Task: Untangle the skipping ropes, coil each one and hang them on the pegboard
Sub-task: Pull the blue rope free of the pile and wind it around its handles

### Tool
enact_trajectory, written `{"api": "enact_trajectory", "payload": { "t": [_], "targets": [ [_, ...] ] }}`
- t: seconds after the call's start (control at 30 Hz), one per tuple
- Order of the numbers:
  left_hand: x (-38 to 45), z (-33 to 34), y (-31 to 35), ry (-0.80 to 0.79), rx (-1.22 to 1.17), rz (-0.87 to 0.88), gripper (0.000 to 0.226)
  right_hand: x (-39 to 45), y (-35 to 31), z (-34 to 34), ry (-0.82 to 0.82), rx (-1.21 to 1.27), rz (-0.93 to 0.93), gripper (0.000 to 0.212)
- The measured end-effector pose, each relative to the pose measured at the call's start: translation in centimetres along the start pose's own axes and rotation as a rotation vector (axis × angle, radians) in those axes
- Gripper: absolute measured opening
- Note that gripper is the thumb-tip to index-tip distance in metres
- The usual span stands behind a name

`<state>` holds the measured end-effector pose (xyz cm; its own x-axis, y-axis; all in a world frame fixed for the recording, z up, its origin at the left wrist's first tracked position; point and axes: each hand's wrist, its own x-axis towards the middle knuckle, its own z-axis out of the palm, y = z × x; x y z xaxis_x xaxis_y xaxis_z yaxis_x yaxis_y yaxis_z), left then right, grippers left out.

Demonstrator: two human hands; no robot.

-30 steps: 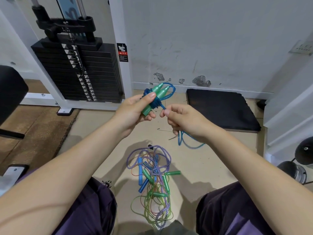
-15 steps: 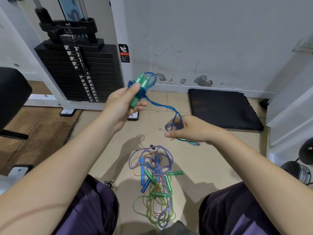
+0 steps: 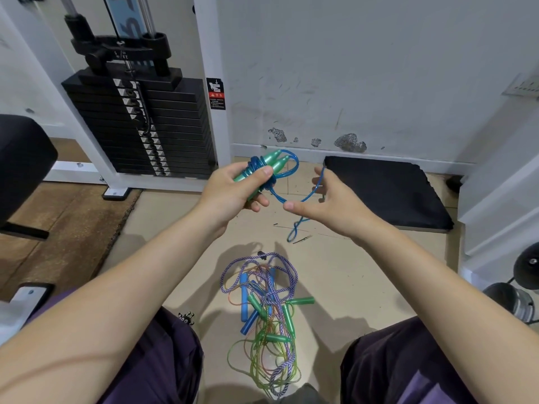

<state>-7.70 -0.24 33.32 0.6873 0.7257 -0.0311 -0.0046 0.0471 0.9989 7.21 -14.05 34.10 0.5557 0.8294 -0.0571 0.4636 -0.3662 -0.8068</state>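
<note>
My left hand (image 3: 233,191) grips two green handles (image 3: 264,167) side by side, with blue rope wound around them. The free length of that blue rope (image 3: 307,195) runs from the handles to my right hand (image 3: 326,201), which holds it looped over loosely curled fingers; the rope's tail dangles below the hand to the floor. On the floor between my knees lies a tangled pile of ropes (image 3: 268,304): a purple braided cord, thin green and orange cords, blue handles and green handles. No pegboard is in view.
A black weight stack (image 3: 140,123) in a white frame stands at the left against the wall. A black mat (image 3: 385,191) lies on the floor to the right. A dark seat pad (image 3: 20,161) is at the far left, dumbbells (image 3: 513,295) at the far right.
My left hand with the handles came back toward the centre and lower. My right hand rose from near the floor and drew close to the left, carrying the blue rope up.
</note>
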Motion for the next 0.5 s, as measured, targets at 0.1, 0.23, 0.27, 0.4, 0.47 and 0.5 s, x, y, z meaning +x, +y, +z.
{"api": "enact_trajectory", "payload": {
  "t": [0.1, 0.23, 0.27, 0.4, 0.47, 0.5],
  "targets": [
    [0.2, 0.0, -0.1, 0.075, 0.002, 0.003, 0.024, 0.2, 0.0, 0.0, 0.016, -0.020, 0.067, 0.078],
    [0.7, -0.3, -0.3, 0.244, 0.009, -0.003, 0.028, 0.0, 0.1, 0.2, -0.025, -0.008, 0.101, 0.047],
    [0.7, -0.3, -0.3, 0.263, 0.013, -0.006, 0.029, -0.1, 0.1, 0.1, -0.017, -0.018, 0.108, 0.044],
    [0.4, -0.1, -0.2, 0.134, -0.003, -0.042, 0.028, -0.2, -0.1, 0.2, -0.016, -0.015, 0.080, 0.036],
    [-0.1, 0.3, 0.0, -0.039, -0.053, -0.060, 0.031, -0.5, -0.4, 0.5, -0.049, 0.057, 0.035, 0.033],
    [-0.3, 0.5, 0.0, -0.125, -0.082, -0.066, 0.033, -0.6, -0.6, 0.6, -0.077, 0.094, 0.009, 0.036]
  ]
}}
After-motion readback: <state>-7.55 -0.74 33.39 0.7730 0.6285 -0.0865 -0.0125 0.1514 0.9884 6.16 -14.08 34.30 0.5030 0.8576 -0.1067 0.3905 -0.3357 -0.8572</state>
